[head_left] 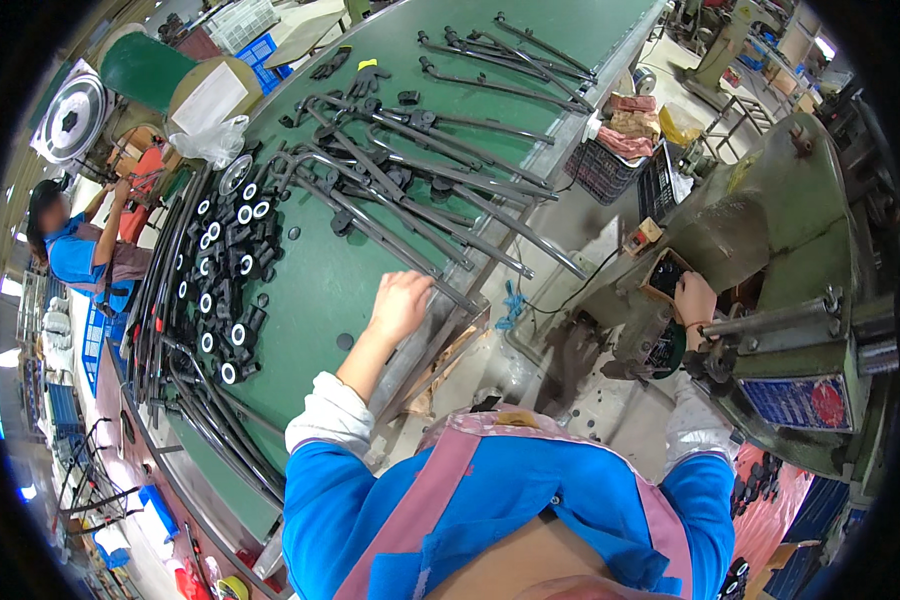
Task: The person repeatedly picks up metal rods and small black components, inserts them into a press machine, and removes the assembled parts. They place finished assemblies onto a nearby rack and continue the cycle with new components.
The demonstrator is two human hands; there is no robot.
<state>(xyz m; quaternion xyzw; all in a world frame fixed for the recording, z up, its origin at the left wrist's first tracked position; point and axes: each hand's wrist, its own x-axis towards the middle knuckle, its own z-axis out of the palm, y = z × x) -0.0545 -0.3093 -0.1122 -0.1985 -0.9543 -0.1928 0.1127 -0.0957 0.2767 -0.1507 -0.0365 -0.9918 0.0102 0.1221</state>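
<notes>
My left hand is at the near edge of the green table, its fingers curled at the lower end of a black bent metal tube. More black tubes with small black fittings lie beside it, their ends jutting over the table edge. My right hand reaches to a small open box of small dark parts on the green machine. Its fingertips dip into the box and are hidden. Just below that hand sits a round container with small parts in it.
Black fittings with white rings crowd the left of the green table, with long black tubes along its edge. Gloves lie at the back. A black crate stands between table and machine. A co-worker is at far left.
</notes>
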